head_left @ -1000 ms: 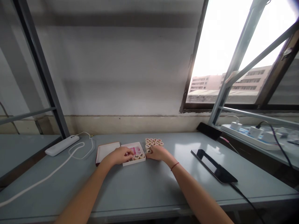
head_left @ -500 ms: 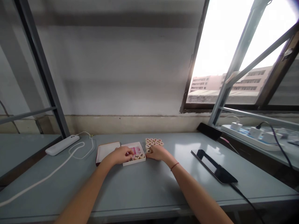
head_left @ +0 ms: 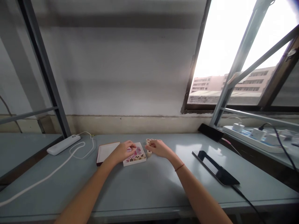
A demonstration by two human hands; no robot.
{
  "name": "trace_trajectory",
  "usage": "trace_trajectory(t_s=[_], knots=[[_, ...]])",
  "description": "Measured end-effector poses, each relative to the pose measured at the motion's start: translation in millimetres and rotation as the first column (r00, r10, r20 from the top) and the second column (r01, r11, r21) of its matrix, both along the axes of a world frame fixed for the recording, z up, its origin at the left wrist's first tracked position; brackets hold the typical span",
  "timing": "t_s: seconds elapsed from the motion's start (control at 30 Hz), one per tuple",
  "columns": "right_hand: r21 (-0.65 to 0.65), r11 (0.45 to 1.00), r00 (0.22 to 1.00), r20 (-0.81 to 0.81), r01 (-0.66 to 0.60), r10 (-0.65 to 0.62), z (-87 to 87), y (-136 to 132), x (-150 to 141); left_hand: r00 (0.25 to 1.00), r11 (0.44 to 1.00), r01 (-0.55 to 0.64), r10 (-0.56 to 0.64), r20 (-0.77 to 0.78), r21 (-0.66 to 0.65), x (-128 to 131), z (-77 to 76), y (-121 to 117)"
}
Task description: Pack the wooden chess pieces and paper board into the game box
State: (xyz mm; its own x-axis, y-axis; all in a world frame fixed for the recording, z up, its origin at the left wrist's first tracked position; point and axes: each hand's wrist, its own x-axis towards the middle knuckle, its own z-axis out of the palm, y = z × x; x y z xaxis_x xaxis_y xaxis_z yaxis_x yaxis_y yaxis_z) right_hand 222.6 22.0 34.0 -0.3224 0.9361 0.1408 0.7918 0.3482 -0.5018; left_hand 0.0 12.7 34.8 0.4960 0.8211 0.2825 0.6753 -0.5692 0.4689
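Over the white box (head_left: 135, 163) hovers my left hand (head_left: 121, 151). Its fingers are bent, with a gap between thumb and fingertips, and I see nothing held. In the box lie round Chinese chess pieces (head_left: 137, 157) with dark characters and a pink printed sheet (head_left: 139, 150). My right hand (head_left: 159, 148) is just above a group of chess pieces (head_left: 149, 141) on the desk, and covers most of them. Its fingers are loosely curled and apart, with no piece visible in them. One chess piece (head_left: 149, 153) shows below the fingers.
A box lid (head_left: 106, 151) lies inside up, left of the box. Further left are a white power bank (head_left: 62, 145) and a white cable (head_left: 44, 183). To the right lie a black tablet (head_left: 216, 168) with its cable and a power strip (head_left: 253, 138) beyond the metal frame.
My right hand has lifted off the front chess piece, which now shows below it. My left hand has risen from the box's contents and moved slightly right. The view has shifted a little.
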Motion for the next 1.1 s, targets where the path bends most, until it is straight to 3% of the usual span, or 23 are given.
trace_trajectory(t_s=[0.07,0.17,0.27,0.33,0.47,0.57,0.7,0.83,0.97,1.1], knots=[[-0.068,0.992,0.986,-0.133,-0.106,0.097,0.3,-4.8,-8.7,0.996,0.999,0.044,-0.047,0.08,0.032,5.3,1.5,-4.3],[-0.226,0.93,0.909,-0.37,-0.29,0.193,-1.9,-9.7,-19.4,0.982,0.993,0.07,-0.085,0.169,0.093,11.3,-0.3,-8.0],[-0.307,0.876,0.814,-0.561,-0.371,0.148,-2.8,-10.2,-22.8,0.971,0.985,0.077,-0.11,0.21,0.156,14.5,-2.4,-9.9],[-0.313,0.881,0.802,-0.586,-0.356,0.116,-1.4,-8.3,-19.8,0.973,0.982,0.089,-0.121,0.199,0.166,15.8,-2.1,-11.5],[-0.209,0.974,0.94,-0.34,-0.092,0.015,5.3,-2.1,-0.1,0.994,0.995,0.051,-0.06,0.094,0.09,13.4,1.4,-12.8],[-0.224,0.973,0.995,-0.056,0.062,-0.076,8.3,2.6,19.2,0.998,0.996,0.006,-0.001,-0.06,0.088,4.9,2.9,-7.6],[-0.446,0.891,0.991,0.132,0.088,-0.033,1.5,9.5,30.7,0.976,0.997,-0.025,0.041,-0.215,0.078,-5.6,1.1,0.5],[-0.495,0.864,0.988,0.151,0.092,-0.019,-9.6,16.3,29.8,0.962,1.0,-0.02,0.021,-0.273,0.008,-4.7,1.4,-1.0],[-0.465,0.883,0.985,0.17,0.064,0.019,-12.2,16.7,29.5,0.931,0.997,-0.048,0.021,-0.363,-0.065,-0.9,5.2,-6.3],[-0.307,0.951,0.955,0.292,0.038,0.056,-12.5,12.2,22.0,0.899,0.983,-0.079,-0.002,-0.438,-0.167,-1.7,4.7,-6.8]])
